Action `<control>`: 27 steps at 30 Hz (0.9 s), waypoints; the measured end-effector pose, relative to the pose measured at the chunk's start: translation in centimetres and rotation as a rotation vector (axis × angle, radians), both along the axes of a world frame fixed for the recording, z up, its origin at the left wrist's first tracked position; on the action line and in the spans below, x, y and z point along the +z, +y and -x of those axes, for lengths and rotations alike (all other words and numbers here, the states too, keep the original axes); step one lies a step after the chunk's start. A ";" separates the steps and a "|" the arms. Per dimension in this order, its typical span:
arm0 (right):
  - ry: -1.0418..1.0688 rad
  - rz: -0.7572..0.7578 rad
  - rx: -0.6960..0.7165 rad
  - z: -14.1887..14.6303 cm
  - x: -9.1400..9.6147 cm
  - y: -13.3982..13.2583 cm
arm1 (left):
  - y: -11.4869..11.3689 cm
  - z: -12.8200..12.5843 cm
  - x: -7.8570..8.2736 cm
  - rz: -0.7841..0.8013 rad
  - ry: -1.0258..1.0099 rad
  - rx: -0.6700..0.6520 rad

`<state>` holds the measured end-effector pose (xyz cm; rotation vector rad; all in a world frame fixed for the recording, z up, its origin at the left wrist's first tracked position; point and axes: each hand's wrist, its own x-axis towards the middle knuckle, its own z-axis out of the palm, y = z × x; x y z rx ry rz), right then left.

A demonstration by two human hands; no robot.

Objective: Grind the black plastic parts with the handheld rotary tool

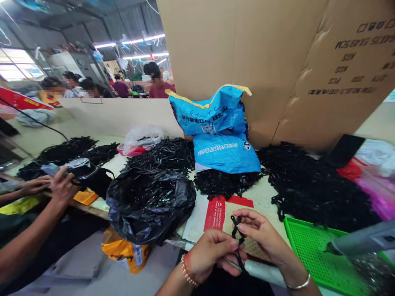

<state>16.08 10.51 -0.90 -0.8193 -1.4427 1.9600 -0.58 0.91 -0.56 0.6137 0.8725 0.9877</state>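
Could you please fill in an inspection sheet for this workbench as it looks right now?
Surface: pale table, mostly covered.
Job's things: black strip held upright between both hands; heaps of black pieces behind.
Clutter: blue bag, black plastic bag, green tray, red card.
Hands: left hand and right hand both pinch the strip.
Cables: a black cable at far left.
Surroundings: cardboard wall; a co-worker's hands at left; people beyond.
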 end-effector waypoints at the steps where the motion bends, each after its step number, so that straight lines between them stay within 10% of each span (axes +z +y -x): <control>1: 0.010 0.015 0.000 0.1 -0.1 0.1 | 0.1 0.1 0.0 0.011 -0.012 -0.004; 27: 0.001 -0.111 -0.050 0.8 -0.7 0.4 | 1.3 0.4 -1.0 0.052 0.063 0.085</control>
